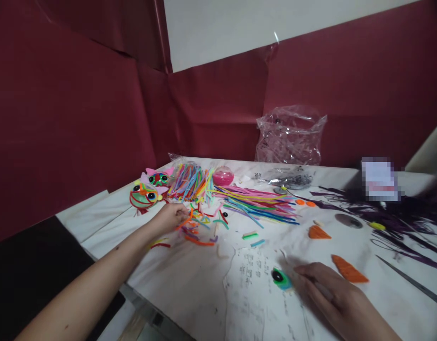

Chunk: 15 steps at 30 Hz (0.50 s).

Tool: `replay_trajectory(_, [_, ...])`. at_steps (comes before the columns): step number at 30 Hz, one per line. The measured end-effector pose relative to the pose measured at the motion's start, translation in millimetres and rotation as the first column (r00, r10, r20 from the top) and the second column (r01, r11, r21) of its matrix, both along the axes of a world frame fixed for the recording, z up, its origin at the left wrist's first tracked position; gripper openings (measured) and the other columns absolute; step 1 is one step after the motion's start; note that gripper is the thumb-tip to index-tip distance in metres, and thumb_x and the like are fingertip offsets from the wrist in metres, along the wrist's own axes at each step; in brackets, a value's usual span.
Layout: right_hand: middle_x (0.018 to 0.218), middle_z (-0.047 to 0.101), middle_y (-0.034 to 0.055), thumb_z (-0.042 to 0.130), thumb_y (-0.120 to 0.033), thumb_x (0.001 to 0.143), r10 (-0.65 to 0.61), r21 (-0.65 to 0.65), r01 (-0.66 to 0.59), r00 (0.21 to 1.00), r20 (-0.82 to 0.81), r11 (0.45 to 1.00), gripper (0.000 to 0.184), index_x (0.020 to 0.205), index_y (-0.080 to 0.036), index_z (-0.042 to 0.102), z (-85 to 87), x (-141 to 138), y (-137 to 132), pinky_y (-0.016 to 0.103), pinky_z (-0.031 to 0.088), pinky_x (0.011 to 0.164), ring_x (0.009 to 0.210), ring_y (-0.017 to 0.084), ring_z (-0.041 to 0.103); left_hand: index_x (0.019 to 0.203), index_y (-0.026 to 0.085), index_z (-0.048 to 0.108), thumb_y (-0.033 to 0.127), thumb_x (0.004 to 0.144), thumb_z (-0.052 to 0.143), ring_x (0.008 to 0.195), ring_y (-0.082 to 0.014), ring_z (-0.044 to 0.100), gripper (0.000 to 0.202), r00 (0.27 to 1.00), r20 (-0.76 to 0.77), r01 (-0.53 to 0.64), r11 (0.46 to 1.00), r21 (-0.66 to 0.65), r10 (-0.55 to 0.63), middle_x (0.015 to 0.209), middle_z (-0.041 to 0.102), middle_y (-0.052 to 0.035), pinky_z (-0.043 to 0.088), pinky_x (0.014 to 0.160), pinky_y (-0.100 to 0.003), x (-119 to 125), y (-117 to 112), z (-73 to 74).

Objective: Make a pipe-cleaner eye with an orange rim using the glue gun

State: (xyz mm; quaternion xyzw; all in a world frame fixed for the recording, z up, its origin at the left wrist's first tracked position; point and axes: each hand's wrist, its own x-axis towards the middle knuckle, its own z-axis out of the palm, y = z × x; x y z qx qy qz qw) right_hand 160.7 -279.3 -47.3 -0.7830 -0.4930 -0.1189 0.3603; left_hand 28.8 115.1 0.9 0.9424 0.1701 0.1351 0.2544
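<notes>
Pinching orange pipe cleaner (185, 221) with left hand (171, 217) | right hand (334, 296) flat, fingers together, beside green eye (281, 279) | paper (252, 303) print unreadable

I see a white table (190, 284) with faint grey marks. Toward its far edge the pipe cleaners (255, 203) run pink, yellow, green and blue (a proper rainbow). The short scraps (200, 227) are mostly orange, red and green. The round eye piece (281, 279) is green and blue around black. The wedges (348, 270) are orange, and the strands (399, 222) by the right edge are purple.
</notes>
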Motion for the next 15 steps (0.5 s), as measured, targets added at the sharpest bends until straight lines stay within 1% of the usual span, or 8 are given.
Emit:
replay_trajectory(2, [0.079, 0.072, 0.0046, 0.047, -0.045, 0.09, 0.0, -0.01, 0.0, 1.0, 0.007, 1.0, 0.03, 0.086, -0.023, 0.067, -0.3, 0, -1, 0.024, 0.059, 0.058, 0.068, 0.018, 0.07, 0.071, 0.013, 0.061, 0.03, 0.083, 0.064, 0.06, -0.0129, 0.055, 0.021, 0.998, -0.014, 0.054, 0.998, -0.026, -0.054, 0.066, 0.058, 0.0027, 0.043, 0.056, -0.024, 2, -8, 0.8])
replay_trajectory(4, [0.08, 0.072, 0.0048, 0.047, -0.043, 0.091, -0.006, -0.011, 0.007, 1.0, 0.026, 1.0, 0.028, 0.087, -0.023, 0.066, -0.3, 1, -1, 0.025, 0.059, 0.06, 0.069, 0.018, 0.07, 0.063, 0.015, 0.062, 0.02, 0.073, 0.069, 0.056, -0.0135, 0.052, 0.013, 0.994, -0.017, 0.103, 0.993, -0.052, -0.104, 0.061, 0.058, 0.0025, 0.037, 0.052, -0.023, 4, -18, 1.3])
replay_trajectory(6, [0.08, 0.072, 0.0051, 0.047, -0.042, 0.091, -0.013, -0.006, 0.013, 0.999, 0.041, 1.0, 0.027, 0.088, -0.023, 0.066, 0.4, 0, -2, 0.025, 0.059, 0.059, 0.07, 0.018, 0.07, 0.059, 0.017, 0.062, 0.011, 0.065, 0.066, 0.054, -0.0138, 0.05, 0.01, 0.991, -0.007, 0.135, 0.988, -0.069, -0.136, 0.058, 0.058, 0.0023, 0.032, 0.049, -0.023, 7, -26, 1.1])
replay_trajectory(8, [0.079, 0.072, 0.0053, 0.045, -0.041, 0.092, -0.021, 0.007, 0.02, 0.999, 0.045, 1.0, 0.028, 0.087, -0.022, 0.065, 1.8, 0, -1, 0.025, 0.058, 0.058, 0.068, 0.018, 0.07, 0.06, 0.019, 0.062, 0.006, 0.061, 0.061, 0.053, -0.0137, 0.046, 0.012, 0.989, 0.013, 0.148, 0.986, -0.078, -0.148, 0.057, 0.056, 0.0027, 0.029, 0.049, -0.024, 10, -33, 0.8])
replay_trajectory(11, [0.077, 0.071, 0.0059, 0.044, -0.041, 0.092, -0.03, 0.027, 0.028, 0.998, 0.053, 0.999, 0.029, 0.086, -0.021, 0.064, 3.9, -2, 1, 0.025, 0.058, 0.059, 0.068, 0.018, 0.069, 0.064, 0.02, 0.064, 0.007, 0.061, 0.057, 0.053, -0.014, 0.045, 0.016, 0.989, 0.049, 0.147, 0.984, -0.1, -0.142, 0.057, 0.055, 0.0033, 0.029, 0.05, -0.023, 13, -35, 3.0])
replay_trajectory(15, [0.078, 0.071, 0.0056, 0.045, -0.039, 0.092, -0.024, 0.028, 0.022, 0.998, 0.06, 0.999, 0.027, 0.088, -0.021, 0.064, 3.5, -1, 0, 0.024, 0.058, 0.06, 0.07, 0.017, 0.069, 0.075, 0.019, 0.067, 0.016, 0.066, 0.056, 0.058, -0.0137, 0.047, 0.015, 0.99, 0.107, 0.108, 0.982, -0.154, -0.092, 0.064, 0.059, 0.0026, 0.033, 0.053, -0.021, 15, -26, 15.2])
